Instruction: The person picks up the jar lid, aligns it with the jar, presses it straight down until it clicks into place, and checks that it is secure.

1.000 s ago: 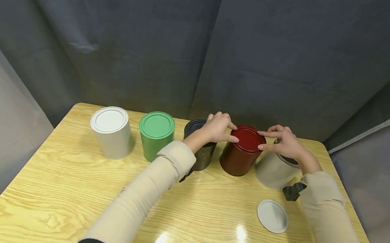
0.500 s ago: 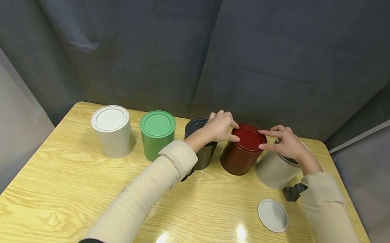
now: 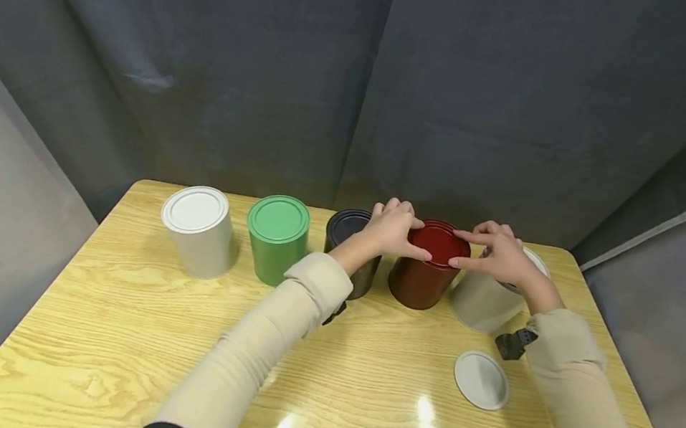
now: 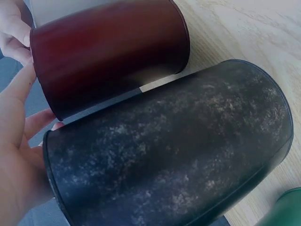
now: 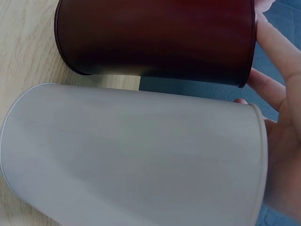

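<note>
A dark red can (image 3: 418, 285) stands upright with a red lid (image 3: 441, 241) on top. My left hand (image 3: 391, 230) holds the lid's rim from the left, thumb at the front and a finger farther back. From the right, my right hand (image 3: 502, 255) grips the same rim, its index finger reaching to the back and its thumb at the front. Both thumb tips lie close together. In the left wrist view a mottled black can (image 4: 174, 146) stands beside the red one. In the right wrist view a light grey can (image 5: 136, 146) does; my right hand partly hides its top.
A green can (image 3: 279, 220) and a white can (image 3: 196, 210) stand farther left in the row. A loose grey lid (image 3: 481, 380) lies on the wooden table (image 3: 167, 364) in front of the grey can. Dark cloth (image 3: 255, 87) hangs behind the table.
Both thumbs have slid closer together along the front of the red lid's rim, and my left hand has shifted slightly right. The cans and the loose lid have stayed put.
</note>
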`<state>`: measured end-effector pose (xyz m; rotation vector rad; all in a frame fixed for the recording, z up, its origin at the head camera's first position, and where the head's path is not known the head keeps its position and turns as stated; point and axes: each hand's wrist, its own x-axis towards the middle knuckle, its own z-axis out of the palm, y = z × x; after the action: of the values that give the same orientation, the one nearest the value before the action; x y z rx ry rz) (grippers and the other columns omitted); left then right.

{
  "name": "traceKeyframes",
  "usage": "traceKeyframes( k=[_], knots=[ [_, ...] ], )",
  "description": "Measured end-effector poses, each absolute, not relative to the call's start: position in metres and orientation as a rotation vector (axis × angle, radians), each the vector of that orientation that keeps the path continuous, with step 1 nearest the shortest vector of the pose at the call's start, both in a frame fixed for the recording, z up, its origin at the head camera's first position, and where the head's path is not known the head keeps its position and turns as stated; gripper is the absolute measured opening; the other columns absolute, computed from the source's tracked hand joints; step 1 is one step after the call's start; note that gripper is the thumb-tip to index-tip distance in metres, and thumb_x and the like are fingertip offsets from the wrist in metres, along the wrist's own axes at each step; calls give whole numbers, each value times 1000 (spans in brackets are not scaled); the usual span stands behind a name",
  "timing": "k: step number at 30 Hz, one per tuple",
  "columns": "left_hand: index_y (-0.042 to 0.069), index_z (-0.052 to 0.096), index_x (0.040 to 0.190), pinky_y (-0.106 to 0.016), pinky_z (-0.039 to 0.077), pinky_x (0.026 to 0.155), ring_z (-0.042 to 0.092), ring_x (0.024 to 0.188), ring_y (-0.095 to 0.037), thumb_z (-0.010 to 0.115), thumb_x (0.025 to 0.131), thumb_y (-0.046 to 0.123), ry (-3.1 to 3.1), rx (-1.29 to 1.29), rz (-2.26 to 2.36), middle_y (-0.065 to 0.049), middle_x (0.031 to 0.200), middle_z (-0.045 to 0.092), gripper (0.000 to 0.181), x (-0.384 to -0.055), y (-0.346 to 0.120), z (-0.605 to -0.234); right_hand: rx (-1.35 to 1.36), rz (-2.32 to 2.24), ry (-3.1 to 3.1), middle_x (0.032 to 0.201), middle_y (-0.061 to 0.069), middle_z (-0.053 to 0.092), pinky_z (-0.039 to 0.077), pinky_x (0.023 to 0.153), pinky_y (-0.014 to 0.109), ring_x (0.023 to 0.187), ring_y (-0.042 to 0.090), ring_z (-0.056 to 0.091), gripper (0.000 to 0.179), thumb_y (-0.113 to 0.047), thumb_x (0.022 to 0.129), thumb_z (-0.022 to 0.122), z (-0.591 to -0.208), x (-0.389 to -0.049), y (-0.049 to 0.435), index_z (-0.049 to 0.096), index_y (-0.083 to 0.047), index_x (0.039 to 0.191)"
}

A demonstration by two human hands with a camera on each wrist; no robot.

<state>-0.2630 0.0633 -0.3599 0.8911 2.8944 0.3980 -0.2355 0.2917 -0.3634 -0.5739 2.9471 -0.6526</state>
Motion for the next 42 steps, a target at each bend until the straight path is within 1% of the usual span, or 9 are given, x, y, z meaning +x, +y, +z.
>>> traceKeyframes(
  k=[5, 9, 16, 20, 24, 31, 36, 39, 42],
  knots=[
    [22, 58, 125, -32, 26, 77, 34, 98, -14, 64, 73, 58, 2903, 849, 402, 3, 108, 48, 63, -263, 65, -360, -546, -653, 2941, 110, 17, 45, 30, 70, 45, 91, 30, 36, 63, -39, 76, 72, -362, -236, 288, 55, -4, 125],
    [21, 58, 125, -32, 26, 77, 34, 99, -15, 65, 73, 57, 2902, 831, 415, 2, 108, 48, 63, -262, 64, -359, -534, -652, 2936, 112, 18, 44, 28, 72, 47, 92, 30, 36, 63, -40, 76, 71, -362, -236, 286, 54, -4, 125],
    [23, 55, 128, -33, 27, 79, 34, 101, -16, 60, 78, 57, 2930, 853, 367, 1, 110, 47, 61, -256, 64, -360, -581, -689, 2966, 113, 18, 44, 24, 73, 48, 93, 30, 34, 61, -37, 76, 72, -366, -233, 288, 55, -3, 125],
    [22, 50, 132, -33, 27, 82, 34, 105, -16, 57, 81, 55, 2942, 918, 382, 1, 117, 45, 61, -252, 64, -363, -615, -707, 2994, 113, 17, 45, 26, 72, 45, 92, 29, 34, 58, -35, 78, 70, -369, -228, 290, 55, -3, 125],
    [23, 46, 135, -33, 27, 83, 33, 108, -17, 57, 83, 53, 2934, 961, 470, 0, 121, 43, 62, -248, 61, -367, -702, -722, 3031, 110, 17, 48, 26, 71, 42, 91, 29, 35, 54, -32, 80, 70, -371, -220, 290, 57, -3, 123],
    [20, 45, 135, -33, 29, 84, 35, 106, -16, 59, 82, 51, 2958, 1042, 663, 0, 119, 45, 63, -243, 56, -371, -851, -820, 3107, 102, 15, 52, 28, 67, 38, 88, 26, 38, 50, -22, 75, 74, -369, -207, 293, 60, 0, 117],
    [17, 48, 133, -32, 32, 84, 39, 105, -17, 63, 81, 47, 2940, 1140, 820, -1, 117, 47, 62, -236, 54, -371, -927, -925, 3100, 100, 13, 55, 33, 66, 37, 85, 24, 42, 51, -17, 73, 76, -365, -200, 295, 59, 3, 117],
    [15, 49, 132, -32, 34, 83, 41, 103, -17, 66, 79, 44, 2882, 1181, 933, -3, 115, 49, 63, -232, 54, -372, -932, -989, 3088, 96, 10, 55, 35, 63, 32, 80, 21, 44, 51, -14, 72, 76, -361, -195, 296, 59, 3, 118],
    [13, 51, 130, -30, 35, 83, 43, 102, -17, 69, 78, 41, 2818, 1203, 1045, -5, 113, 51, 62, -229, 54, -373, -914, -1046, 3089, 89, 7, 54, 35, 60, 25, 73, 18, 45, 49, -10, 71, 77, -358, -188, 296, 60, 2, 116]
  ],
)
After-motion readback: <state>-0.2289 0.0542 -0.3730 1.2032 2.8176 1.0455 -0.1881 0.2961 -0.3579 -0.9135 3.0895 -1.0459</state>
